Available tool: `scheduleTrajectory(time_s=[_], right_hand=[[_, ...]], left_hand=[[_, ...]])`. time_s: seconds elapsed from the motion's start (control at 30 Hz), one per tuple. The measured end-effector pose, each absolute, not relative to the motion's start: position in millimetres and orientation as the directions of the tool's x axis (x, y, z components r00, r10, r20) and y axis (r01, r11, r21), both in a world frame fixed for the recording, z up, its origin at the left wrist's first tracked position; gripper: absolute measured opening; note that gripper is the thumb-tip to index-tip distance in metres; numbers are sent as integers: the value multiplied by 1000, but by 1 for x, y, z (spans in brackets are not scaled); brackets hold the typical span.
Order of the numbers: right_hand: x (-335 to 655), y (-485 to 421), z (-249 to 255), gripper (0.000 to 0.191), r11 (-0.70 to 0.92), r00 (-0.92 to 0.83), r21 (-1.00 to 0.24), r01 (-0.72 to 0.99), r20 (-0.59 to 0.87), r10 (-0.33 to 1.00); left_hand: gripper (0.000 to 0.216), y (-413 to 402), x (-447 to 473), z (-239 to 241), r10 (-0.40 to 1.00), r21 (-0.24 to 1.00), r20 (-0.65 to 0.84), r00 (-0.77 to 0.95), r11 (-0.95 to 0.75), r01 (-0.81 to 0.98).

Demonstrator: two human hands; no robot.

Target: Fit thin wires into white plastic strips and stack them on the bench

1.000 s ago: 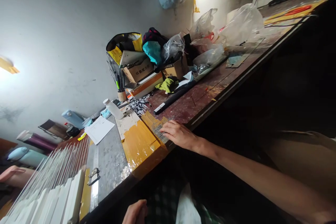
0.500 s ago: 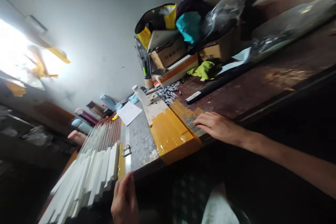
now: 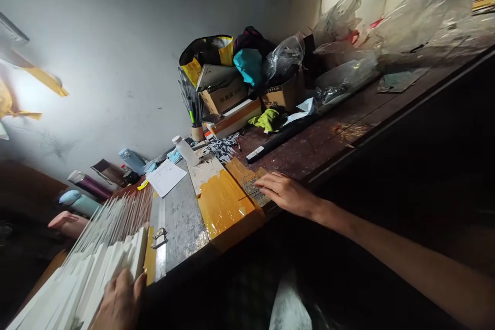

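At the lower left, the fingers of my left hand are curled over the near ends of a row of long white strips, with the thumb at the rightmost one. Part of the grip is hidden by the hand. Thin pale rods extend from the strips toward the wall. My right hand rests at the table's front edge, its fingers closed around a thin dark stick. The stick's free end reaches over a board covered in amber tape.
A metal ruler with a clip lies beside the strips. Behind are a paper sheet, a white bottle, and a heap of small black-and-white pieces. Cups and flasks stand left; boxes and plastic bags stand right.
My left hand has moved left from beside the ruler's end to the white strips. My right hand stays by the taped board with the stick. The view has swung to the right.
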State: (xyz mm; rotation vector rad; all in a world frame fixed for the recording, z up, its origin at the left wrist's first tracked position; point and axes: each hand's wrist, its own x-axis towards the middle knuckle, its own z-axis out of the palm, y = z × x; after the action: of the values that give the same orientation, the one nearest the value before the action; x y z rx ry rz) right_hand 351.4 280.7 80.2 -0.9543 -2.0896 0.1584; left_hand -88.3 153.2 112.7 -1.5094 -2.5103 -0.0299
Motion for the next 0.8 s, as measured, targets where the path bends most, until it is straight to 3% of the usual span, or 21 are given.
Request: scheduleTrajectory(time_s=[0.1,0.33,0.5,0.8], right_hand=[[350,263,78,25,725,-345,-456,515,664,663],[342,222,40,20,712,-297,-562,420,657,693],[331,197,5,21,687,-275,-599,412,637,720],[299,166,-34,30,554,-389,-751,360,419,820]], left_hand=[[33,159,-64,125,852,-144,147,-503,522,841],[25,163,-66,122,833,-85,229,-503,532,842],[32,157,-72,130,828,-45,285,-482,514,857],[31,160,-93,144,765,-93,337,-549,607,789]])
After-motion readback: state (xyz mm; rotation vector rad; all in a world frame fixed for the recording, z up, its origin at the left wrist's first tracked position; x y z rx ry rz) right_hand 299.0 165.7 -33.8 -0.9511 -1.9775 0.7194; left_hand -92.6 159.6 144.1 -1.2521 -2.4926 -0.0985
